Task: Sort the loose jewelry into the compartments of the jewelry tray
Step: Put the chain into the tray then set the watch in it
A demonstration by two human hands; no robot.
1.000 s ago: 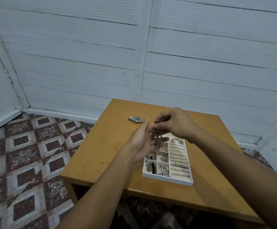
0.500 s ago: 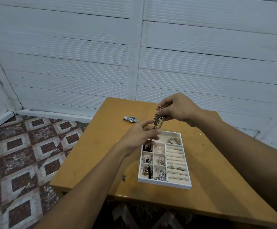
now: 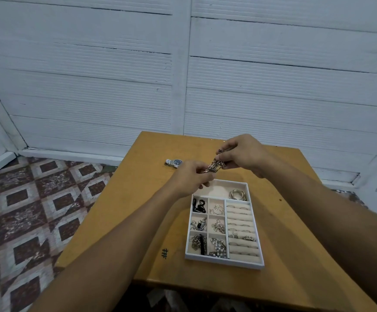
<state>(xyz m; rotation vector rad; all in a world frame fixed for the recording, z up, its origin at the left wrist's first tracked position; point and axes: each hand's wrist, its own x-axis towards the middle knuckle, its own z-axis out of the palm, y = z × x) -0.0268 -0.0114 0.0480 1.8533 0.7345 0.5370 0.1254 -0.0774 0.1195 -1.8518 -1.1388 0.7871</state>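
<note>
Left hand (image 3: 188, 177) and right hand (image 3: 242, 154) pinch a chain (image 3: 214, 165) above the tray (image 3: 224, 261)

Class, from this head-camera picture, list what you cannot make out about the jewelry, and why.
All in the head view:
1. Chain bundle: left hand and right hand cover its ends; length and clasp hidden.
2. Wristwatch: left hand hides one band end; dial too small to read.
3. Jewelry tray: far-left corner behind the left hand.
4. Rings in slotted rows: too small to count.
</note>
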